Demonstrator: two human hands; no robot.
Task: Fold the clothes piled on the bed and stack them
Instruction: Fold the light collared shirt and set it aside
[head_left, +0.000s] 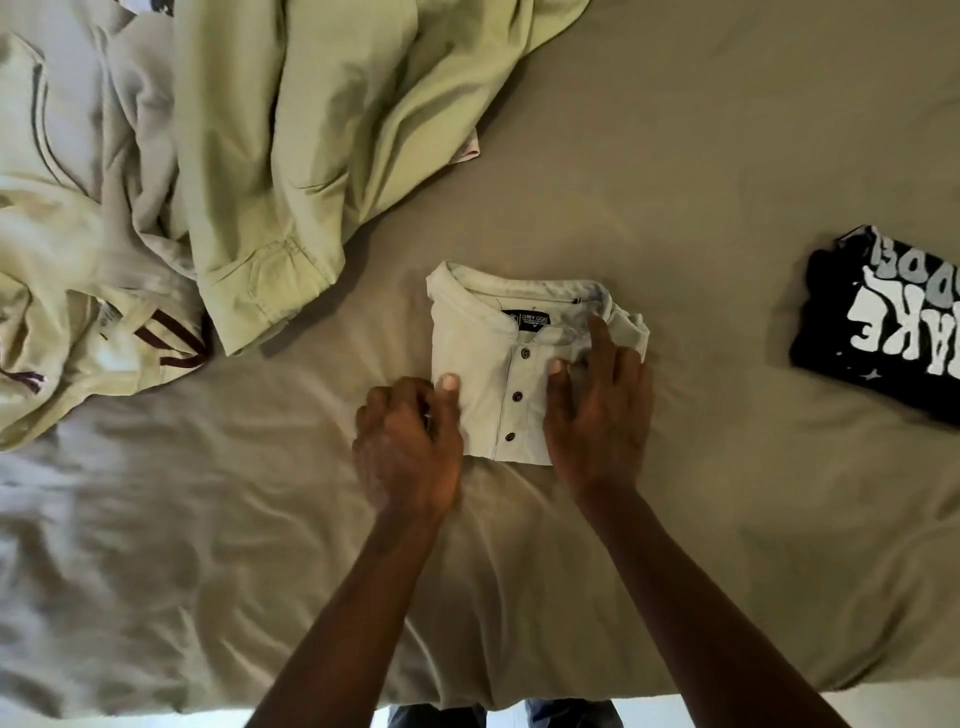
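A folded pale grey henley shirt (488, 358) lay mid-bed, collar away from the person, w/ three dark buttons & a neck label showing. The bed (675, 156) had a creased tan sheet. The left hand (408, 441) sat at the shirt's left edge, fingers curled in & thumb (449, 387) on top, apparently pinching that edge. The right hand (597, 410) lay on the shirt's right side, fingers spread & mostly straight, forefinger reaching toward the collar; it gripped nothing, only pressed down.

The shirt looked light, soft & floppy, w/ no stiffness. The fold would prob. slump if lifted by one corner, so it seemed best taken at both side edges w/ support beneath.

To the right, well apart, lay a folded black tee (883, 332) w/ white lettering, likely the stack's start. At top left was the unfolded pile: a light green garment (322, 130) beside a cream garment (78, 260) w/ maroon stripes.
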